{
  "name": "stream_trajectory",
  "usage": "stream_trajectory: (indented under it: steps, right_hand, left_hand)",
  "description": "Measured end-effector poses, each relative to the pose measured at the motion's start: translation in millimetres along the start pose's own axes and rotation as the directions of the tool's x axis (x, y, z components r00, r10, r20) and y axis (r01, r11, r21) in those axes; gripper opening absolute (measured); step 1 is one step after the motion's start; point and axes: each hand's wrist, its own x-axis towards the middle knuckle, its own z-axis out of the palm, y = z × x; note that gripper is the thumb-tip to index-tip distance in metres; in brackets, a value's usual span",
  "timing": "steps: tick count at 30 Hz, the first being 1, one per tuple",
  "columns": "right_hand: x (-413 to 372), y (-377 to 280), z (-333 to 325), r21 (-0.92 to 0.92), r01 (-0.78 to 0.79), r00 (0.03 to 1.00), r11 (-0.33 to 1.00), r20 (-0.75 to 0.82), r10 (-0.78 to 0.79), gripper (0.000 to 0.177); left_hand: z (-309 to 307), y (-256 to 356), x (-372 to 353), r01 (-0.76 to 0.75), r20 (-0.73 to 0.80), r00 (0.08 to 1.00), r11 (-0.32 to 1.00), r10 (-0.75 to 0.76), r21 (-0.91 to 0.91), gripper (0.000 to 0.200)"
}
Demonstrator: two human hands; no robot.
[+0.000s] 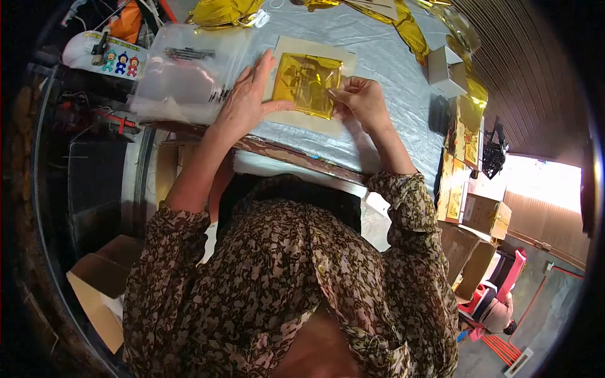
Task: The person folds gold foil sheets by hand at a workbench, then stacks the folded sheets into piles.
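A square gold foil packet (307,85), shiny and slightly see-through, lies on a beige card sheet (315,48) on the silver-covered table. My left hand (249,97) rests at the left edge of the card, its fingers stretched out and its thumb reaching to the packet's lower left corner. On the other side, my right hand (362,103) pinches the right edge of the packet between thumb and index finger. Clear plastic bags (179,72) with dark print lie flat to the left of my left hand.
Yellow-gold foil material (222,12) lies along the far side of the table. A small white box (446,70) stands at the right. Cardboard boxes (482,217) are stacked beyond it, and a person (495,312) sits in the lower right background. An open carton (101,283) is at lower left.
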Motion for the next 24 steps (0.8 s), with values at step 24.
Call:
stream_trajectory:
  steps: [24]
  right_hand:
    - [18, -7, 13, 0.028, -0.092, 0.995, 0.995, 0.053, 0.090, 0.008]
  left_hand:
    - [-2, 2, 0, -0.011, -0.017, 1.000, 0.998, 0.010, -0.055, 0.122]
